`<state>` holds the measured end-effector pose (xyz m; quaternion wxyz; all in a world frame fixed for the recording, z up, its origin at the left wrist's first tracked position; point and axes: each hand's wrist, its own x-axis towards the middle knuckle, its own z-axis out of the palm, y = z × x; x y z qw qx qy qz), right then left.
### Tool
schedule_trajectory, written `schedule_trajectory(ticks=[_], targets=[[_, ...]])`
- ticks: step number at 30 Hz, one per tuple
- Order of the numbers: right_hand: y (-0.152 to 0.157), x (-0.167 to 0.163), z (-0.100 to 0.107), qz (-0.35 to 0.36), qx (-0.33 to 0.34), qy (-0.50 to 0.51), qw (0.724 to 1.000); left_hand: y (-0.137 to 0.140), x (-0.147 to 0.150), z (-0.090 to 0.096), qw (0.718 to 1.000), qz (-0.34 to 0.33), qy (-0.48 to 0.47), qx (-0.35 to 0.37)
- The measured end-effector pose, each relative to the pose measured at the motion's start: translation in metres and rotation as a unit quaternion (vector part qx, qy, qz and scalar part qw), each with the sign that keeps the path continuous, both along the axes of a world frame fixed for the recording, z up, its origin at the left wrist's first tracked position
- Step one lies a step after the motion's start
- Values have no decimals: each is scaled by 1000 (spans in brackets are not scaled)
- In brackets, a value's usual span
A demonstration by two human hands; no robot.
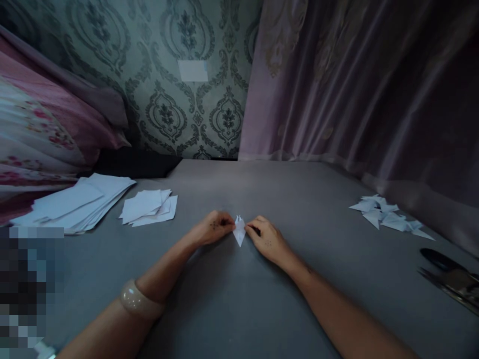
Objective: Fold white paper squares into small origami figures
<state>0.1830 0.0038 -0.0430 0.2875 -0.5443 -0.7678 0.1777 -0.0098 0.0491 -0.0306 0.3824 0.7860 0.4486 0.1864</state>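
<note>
In the middle of the head view is a small white folded paper piece (240, 233), kite-shaped, with two short points at its top and one long point toward me. My left hand (216, 227) pinches its left corner between thumb and fingers. On the other side, my right hand (266, 239) pinches the right corner the same way. Both hands are low over the grey table surface (239, 309). A pale bangle (140, 300) circles my left forearm.
Large white sheets (80, 202) lie at the left, beside a stack of smaller paper pieces (149, 207). Several folded paper cranes (389, 214) sit in a pile at the right, with scissors (449, 276) nearer me. Curtains (299, 99) hang behind.
</note>
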Motion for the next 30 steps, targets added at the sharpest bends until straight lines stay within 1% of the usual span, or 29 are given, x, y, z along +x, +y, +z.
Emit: schedule_trajectory(ticks=[6, 10, 19, 21, 22, 24, 26, 28, 30], targets=[[8, -3, 0, -44, -26, -4, 999, 1, 2, -4, 999, 35, 23, 21], [11, -5, 2, -75, -42, -19, 996, 3, 2, -8, 997, 43, 42, 43], [13, -8, 2, -89, -69, -20, 993, 0, 4, -10, 995, 65, 54, 54], [14, -8, 0, -94, -60, -12, 994, -2, 5, -10, 993, 66, 63, 75], [14, -8, 0, -94, -54, -6, 994, -4, 6, -9, 991, 61, 69, 98], [12, -8, -1, -76, -38, 1, 996, -10, 10, -6, 983, 38, 89, 159], [7, -7, 1, -37, -19, -19, 999, -20, 17, 0, 968, 4, 134, 212], [0, -5, 3, 3, 4, -73, 997, -30, 24, 7, 951, -26, 202, 233], [-7, -3, 6, 27, 24, -140, 989, -40, 31, 15, 934, -39, 264, 237]])
